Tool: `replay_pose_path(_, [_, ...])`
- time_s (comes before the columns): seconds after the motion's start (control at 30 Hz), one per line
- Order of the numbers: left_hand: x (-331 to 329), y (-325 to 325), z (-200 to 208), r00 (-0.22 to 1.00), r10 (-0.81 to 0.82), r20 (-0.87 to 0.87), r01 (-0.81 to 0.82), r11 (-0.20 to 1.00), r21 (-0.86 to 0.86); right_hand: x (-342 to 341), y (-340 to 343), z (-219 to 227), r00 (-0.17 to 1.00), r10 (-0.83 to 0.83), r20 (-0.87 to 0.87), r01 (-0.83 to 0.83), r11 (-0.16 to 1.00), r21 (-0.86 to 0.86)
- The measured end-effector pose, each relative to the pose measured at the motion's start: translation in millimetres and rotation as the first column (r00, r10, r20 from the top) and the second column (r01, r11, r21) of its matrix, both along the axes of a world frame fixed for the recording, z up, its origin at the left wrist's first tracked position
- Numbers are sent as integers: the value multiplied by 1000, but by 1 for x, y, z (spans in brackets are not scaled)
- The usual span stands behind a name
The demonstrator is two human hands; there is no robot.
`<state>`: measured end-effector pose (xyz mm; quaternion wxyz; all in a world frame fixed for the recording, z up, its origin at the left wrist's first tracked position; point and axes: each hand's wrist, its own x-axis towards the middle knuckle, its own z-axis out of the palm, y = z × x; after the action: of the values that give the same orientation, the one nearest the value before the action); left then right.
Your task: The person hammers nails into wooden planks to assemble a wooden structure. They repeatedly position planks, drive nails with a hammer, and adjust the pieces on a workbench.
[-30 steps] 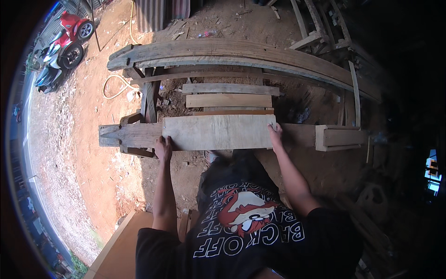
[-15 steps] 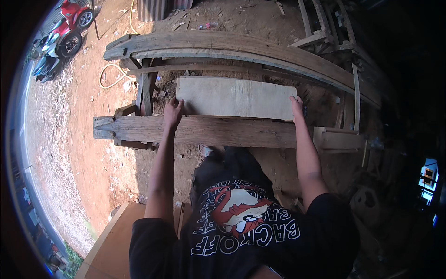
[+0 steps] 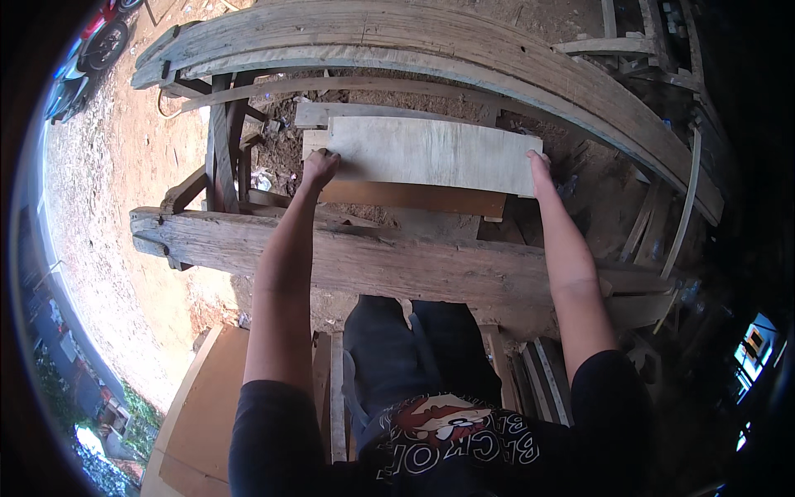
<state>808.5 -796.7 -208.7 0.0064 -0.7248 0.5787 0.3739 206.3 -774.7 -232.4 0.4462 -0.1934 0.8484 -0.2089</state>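
Observation:
A pale, rectangular plywood panel [image 3: 435, 154] spans the space between my two hands over the gap between two heavy beams. My left hand [image 3: 321, 168] is closed on its left end, and my right hand [image 3: 539, 171] grips its right end with the thumb on top. Under the panel's near edge shows a brown board [image 3: 414, 198]. A greyish board [image 3: 364, 112] pokes out beyond its far edge. How far the panel is above these boards, or whether it touches them, I cannot tell. My forearms reach across the near beam [image 3: 364, 257].
The far beam [image 3: 381, 37] curves across the view, with a thin strip of wood below it. Wooden trestle legs [image 3: 222, 145] stand at the left. A brown sheet [image 3: 203, 406] and several planks lie near my legs. Parked motorbikes [image 3: 87, 62] are at the upper left.
The panel and both hands have moved forward, away from the near beam. The brown and greyish boards around it now show. My view has shifted, and the beams look larger.

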Motion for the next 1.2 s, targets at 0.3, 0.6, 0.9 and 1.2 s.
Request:
replay_pose_path(0.3, [27, 7, -34, 958, 258, 124, -262, 965, 17, 31, 7, -33, 997, 42, -66, -50, 991, -121])
replay_pose_path(0.6, [27, 25, -42, 988, 78, 132, -105, 972, 209, 67, 27, -10, 994, 53, -100, -56, 998, -34])
replay_pose_path(0.9, [36, 6, -17, 901, 427, -74, -404, 889, 213, 83, 24, 40, 976, 26, -215, -48, 994, -98])
replay_pose_path(1.2, [9, 134, 193, 908, 100, -407, -292, 847, -443, 106, 93, 213, 967, 38, -253, -210, 684, -699])
